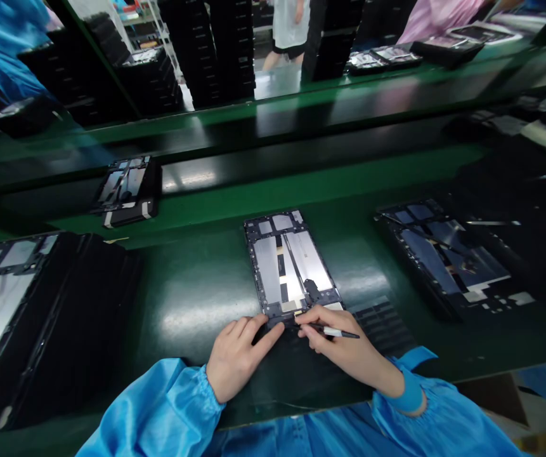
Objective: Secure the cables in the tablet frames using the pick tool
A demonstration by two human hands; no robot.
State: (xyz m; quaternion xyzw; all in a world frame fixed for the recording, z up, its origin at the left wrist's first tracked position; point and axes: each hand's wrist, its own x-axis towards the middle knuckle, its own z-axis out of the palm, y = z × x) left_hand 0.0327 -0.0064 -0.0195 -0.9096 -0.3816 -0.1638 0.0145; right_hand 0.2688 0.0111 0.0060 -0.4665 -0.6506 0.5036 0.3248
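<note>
An opened tablet frame [286,263] with silver plates lies lengthwise on the green bench [191,298] in front of me. My left hand [237,355] rests at its near left corner, fingers stretched out and pressing on the edge. My right hand [344,346] is at the near right corner, fingers pinched round a thin black and white pen-like tool [337,331] whose tip points at the frame's near edge. Both sleeves are bright blue.
A black tray with a silver-backed panel [6,298] fills the left. Another opened frame [444,254] lies on a dark tray at the right. A further frame [127,187] sits on the conveyor behind. Stacked black trays [225,44] and other people stand at the back.
</note>
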